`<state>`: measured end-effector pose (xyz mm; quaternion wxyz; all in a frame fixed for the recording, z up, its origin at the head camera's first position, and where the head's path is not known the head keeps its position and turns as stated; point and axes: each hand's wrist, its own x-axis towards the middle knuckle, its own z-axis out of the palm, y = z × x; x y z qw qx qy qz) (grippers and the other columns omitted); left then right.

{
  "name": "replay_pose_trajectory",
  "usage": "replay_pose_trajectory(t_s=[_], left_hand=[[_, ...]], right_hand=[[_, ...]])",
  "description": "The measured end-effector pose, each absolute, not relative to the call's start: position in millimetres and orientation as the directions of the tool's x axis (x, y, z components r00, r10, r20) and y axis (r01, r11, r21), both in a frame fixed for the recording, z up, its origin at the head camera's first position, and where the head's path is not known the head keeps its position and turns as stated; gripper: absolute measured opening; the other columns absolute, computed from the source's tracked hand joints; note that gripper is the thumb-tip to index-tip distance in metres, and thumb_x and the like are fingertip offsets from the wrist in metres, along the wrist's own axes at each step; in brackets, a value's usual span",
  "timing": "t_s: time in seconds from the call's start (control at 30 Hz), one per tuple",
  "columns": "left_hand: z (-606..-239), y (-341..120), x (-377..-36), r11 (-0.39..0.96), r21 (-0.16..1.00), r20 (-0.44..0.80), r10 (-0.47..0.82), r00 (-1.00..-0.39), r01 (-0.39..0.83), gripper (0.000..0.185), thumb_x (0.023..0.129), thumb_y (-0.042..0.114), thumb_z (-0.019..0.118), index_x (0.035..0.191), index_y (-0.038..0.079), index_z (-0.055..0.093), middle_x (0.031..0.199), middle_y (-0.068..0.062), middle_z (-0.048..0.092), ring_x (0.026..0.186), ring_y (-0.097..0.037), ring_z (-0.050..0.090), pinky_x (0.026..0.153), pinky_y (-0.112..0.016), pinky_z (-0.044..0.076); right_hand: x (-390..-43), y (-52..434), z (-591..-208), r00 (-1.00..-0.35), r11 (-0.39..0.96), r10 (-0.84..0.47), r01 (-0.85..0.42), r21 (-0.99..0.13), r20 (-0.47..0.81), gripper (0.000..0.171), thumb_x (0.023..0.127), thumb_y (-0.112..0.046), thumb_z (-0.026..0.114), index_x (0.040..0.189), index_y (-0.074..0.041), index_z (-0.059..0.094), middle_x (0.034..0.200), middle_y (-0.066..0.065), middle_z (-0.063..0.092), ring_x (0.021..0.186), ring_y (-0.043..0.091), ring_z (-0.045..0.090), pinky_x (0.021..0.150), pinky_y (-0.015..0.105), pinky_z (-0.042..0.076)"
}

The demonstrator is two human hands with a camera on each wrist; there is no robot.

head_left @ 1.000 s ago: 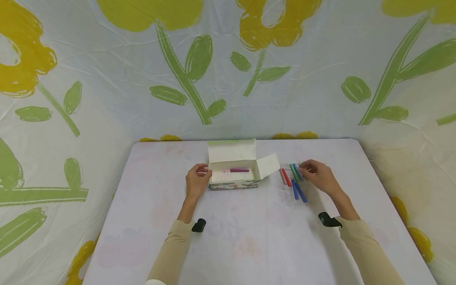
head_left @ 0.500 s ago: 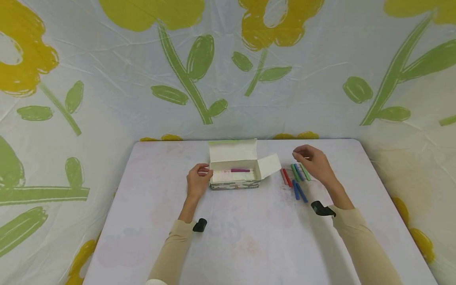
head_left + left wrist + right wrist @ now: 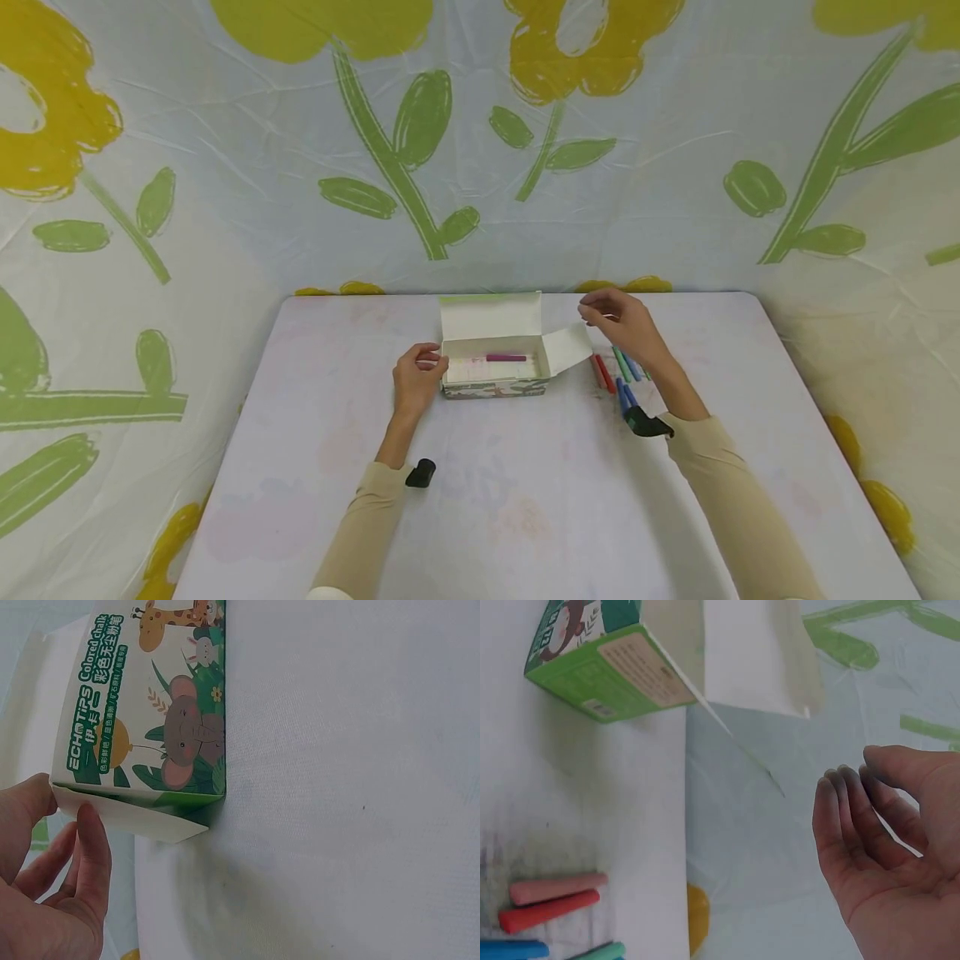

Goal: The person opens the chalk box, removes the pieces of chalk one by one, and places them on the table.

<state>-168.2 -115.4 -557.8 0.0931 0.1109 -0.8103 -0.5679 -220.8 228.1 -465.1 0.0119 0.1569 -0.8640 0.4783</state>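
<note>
A cardboard chalk box (image 3: 495, 389), printed with cartoon animals and "Colored chalk", stands with its lid raised. One purple chalk stick (image 3: 506, 358) lies inside. At the box's left end, my left hand (image 3: 417, 382) pinches the corner and side flap (image 3: 135, 816) between thumb and fingers. My right hand (image 3: 626, 323) is raised beyond the right flap (image 3: 567, 348), fingers loosely bent. Nothing shows between its fingertips in the right wrist view. Below it lie a pink chalk stick (image 3: 559, 888), a red one (image 3: 549, 910), a green one (image 3: 622, 364) and several blue ones, partly hidden by the right arm.
The white table (image 3: 480, 500) bears faint coloured smudges, with grey chalk dust around the sticks. A flower-printed cloth (image 3: 600, 225) hangs behind the table and along both sides. A dark wrist camera (image 3: 648, 422) sits on the right sleeve.
My right hand has lifted away from the chalk sticks and moved left and farther back, beside the box's right flap. The left hand and the box have stayed in place.
</note>
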Motion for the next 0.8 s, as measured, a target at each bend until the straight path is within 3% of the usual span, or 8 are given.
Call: replay_pose_trajectory(t_s=[0.33, 0.57, 0.8], left_hand=[[-558.6, -115.1, -168.6, 0.326, 0.942, 0.022, -0.283, -0.959, -0.075, 0.027, 0.089, 0.009, 0.078, 0.114, 0.000, 0.074, 0.096, -0.013, 0.074, 0.087, -0.028, 0.070, 0.072, -0.032, 0.056], [-557.3, -115.7, -168.8, 0.325, 0.943, 0.020, -0.281, -0.960, -0.075, 0.027, 0.089, 0.009, 0.078, 0.114, 0.000, 0.074, 0.096, -0.013, 0.074, 0.087, -0.028, 0.069, 0.071, -0.031, 0.056], [-556.7, -116.0, -169.1, 0.320, 0.945, 0.032, -0.289, -0.957, -0.065, 0.023, 0.088, 0.007, 0.078, 0.110, 0.001, 0.074, 0.093, -0.014, 0.074, 0.085, -0.028, 0.069, 0.069, -0.028, 0.055]], right_hand=[[-227.0, 192.4, -473.9, -0.925, 0.438, -0.359, -0.284, -0.853, 0.124, 0.027, 0.101, -0.010, 0.065, 0.122, 0.008, 0.064, 0.113, 0.025, 0.069, 0.104, 0.039, 0.067, 0.083, 0.015, 0.049], [-230.8, 168.8, -490.4, -0.887, 0.427, -0.445, -0.330, -0.842, 0.123, 0.024, 0.100, -0.011, 0.067, 0.119, 0.005, 0.067, 0.109, 0.017, 0.071, 0.103, 0.031, 0.067, 0.093, 0.045, 0.054], [-232.8, 150.0, -509.8, -0.827, 0.424, -0.554, -0.377, -0.823, 0.094, 0.022, 0.099, -0.008, 0.069, 0.116, 0.004, 0.067, 0.108, 0.018, 0.071, 0.099, 0.027, 0.068, 0.092, 0.046, 0.056]])
